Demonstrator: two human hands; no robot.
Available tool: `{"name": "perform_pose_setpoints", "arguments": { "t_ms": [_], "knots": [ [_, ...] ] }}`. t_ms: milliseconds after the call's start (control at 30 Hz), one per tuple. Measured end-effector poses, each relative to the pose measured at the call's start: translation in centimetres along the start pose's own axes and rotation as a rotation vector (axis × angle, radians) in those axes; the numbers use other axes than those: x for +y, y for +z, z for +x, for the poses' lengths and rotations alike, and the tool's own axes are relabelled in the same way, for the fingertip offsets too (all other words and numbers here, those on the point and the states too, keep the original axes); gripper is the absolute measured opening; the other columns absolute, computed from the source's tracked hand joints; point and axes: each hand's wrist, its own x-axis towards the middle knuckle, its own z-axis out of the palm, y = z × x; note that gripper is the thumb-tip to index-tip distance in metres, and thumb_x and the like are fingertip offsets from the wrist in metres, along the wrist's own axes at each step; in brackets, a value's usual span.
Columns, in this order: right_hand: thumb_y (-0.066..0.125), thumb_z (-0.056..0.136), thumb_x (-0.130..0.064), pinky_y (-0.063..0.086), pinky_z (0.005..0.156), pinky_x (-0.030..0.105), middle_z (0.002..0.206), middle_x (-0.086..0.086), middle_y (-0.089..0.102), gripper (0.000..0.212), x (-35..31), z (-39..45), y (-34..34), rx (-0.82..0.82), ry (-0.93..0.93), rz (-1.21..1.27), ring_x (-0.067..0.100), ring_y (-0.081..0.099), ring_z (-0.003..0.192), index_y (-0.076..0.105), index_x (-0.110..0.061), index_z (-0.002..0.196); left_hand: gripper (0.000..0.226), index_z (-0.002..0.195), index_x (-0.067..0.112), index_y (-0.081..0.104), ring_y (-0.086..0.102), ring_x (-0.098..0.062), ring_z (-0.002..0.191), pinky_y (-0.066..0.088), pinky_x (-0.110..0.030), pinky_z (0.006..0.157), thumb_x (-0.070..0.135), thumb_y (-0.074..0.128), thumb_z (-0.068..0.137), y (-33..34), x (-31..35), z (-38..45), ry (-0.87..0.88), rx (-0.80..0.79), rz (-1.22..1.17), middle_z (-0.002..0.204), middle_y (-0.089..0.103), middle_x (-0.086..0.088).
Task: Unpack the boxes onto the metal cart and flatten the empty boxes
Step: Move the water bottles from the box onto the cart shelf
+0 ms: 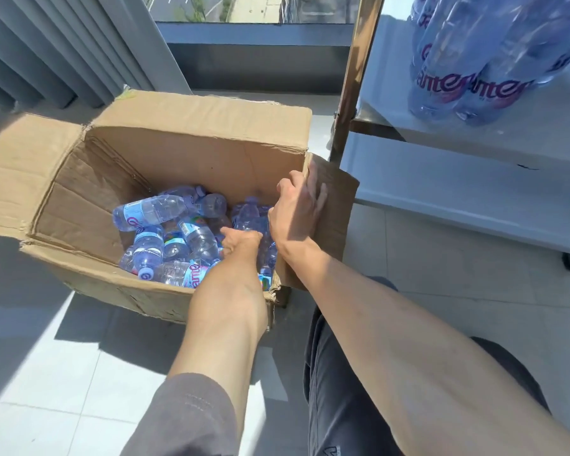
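Nearest me are my two bare forearms, reaching from the bottom of the view toward the cardboard box (165, 179) on the tiled floor (79, 373). My left hand (241, 240) is down inside the box among the water bottles (178, 238); its fingers are buried in the pile, so I cannot tell whether the grip has closed on a bottle or is only feeling for one. My right hand (298, 210) lies on the box's right-hand flap (334, 209), fingers nearly straight and spread over the cardboard with the thumb hooked over its inner edge, pressing the flap outward and holding nothing else.

I judge the step in hand to be lifting the next bottles out. To do it well I would keep the right hand steadying that flap so the opening does not fold back, and let the left take a bottle by its body, not the cap, choosing one lying on top so the heap does not shift.

The box is open, all flaps folded out, and its bottom is covered by a loose jumble of small clear bottles with blue labels and purple caps, lying on their sides and crossing one another. It is well short of empty, so flattening is not yet due. The metal cart (458, 179) stands just to the right of the box; its upper shelf already carries a cluster of the same branded bottles (468, 83), seen close and blurred.
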Motion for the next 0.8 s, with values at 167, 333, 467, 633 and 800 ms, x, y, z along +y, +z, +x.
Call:
{"name": "perform_pose_setpoints", "arguments": {
  "t_ms": [167,333,467,633,800],
  "knots": [
    [0.064,0.068,-0.002,0.023,0.115,0.050,0.114,0.000,0.063,0.024,0.0,0.0,-0.9,-0.094,-0.021,0.046,0.025,0.021,0.148,0.072,-0.013,0.088,0.088,0.145,0.013,0.037,0.047,-0.036,0.130,0.036,-0.046,0.105,0.055,0.072,0.076,-2.4,-0.1,-4.1,-0.129,0.021,-0.451,0.141,0.050,-0.015],
    [0.065,0.070,0.008,0.044,0.098,0.043,0.116,0.016,0.066,0.034,-0.3,0.1,-3.4,-0.080,0.081,0.382,0.040,0.054,0.124,0.069,0.008,0.103,0.080,0.133,0.015,0.049,0.051,-0.037,0.124,0.039,-0.046,0.103,0.067,0.065,0.074,-7.1,2.2,-10.0,0.015,0.035,-0.504,0.135,0.055,-0.015],
    [0.054,0.095,-0.009,0.041,0.091,0.023,0.138,0.009,0.052,0.042,1.3,0.8,-7.9,-0.424,0.208,0.483,0.025,0.052,0.126,0.053,-0.008,0.136,0.079,0.138,0.017,0.048,0.051,-0.035,0.123,0.038,-0.042,0.100,0.064,0.066,0.077,-8.4,3.3,-13.5,0.077,0.031,-0.636,0.137,0.053,-0.016],
    [0.048,0.095,-0.013,0.046,0.091,0.031,0.124,0.015,0.060,0.030,0.2,1.2,-11.9,-0.228,0.409,0.511,0.032,0.057,0.116,0.059,-0.009,0.123,0.057,0.104,0.015,0.052,0.050,-0.029,0.088,0.034,-0.032,0.076,0.061,0.069,0.075,-8.2,4.1,-17.5,0.158,0.085,-0.829,0.107,0.059,-0.010],
    [0.052,0.093,-0.012,0.042,0.081,0.027,0.114,0.010,0.070,0.027,0.7,0.8,-15.6,-0.013,0.413,0.652,0.028,0.062,0.105,0.068,-0.009,0.115,0.041,0.094,0.015,0.051,0.056,-0.014,0.072,0.040,-0.025,0.065,0.045,0.075,0.081,-7.7,4.3,-20.6,0.450,0.105,-0.922,0.076,0.054,0.010]
  ]
}}
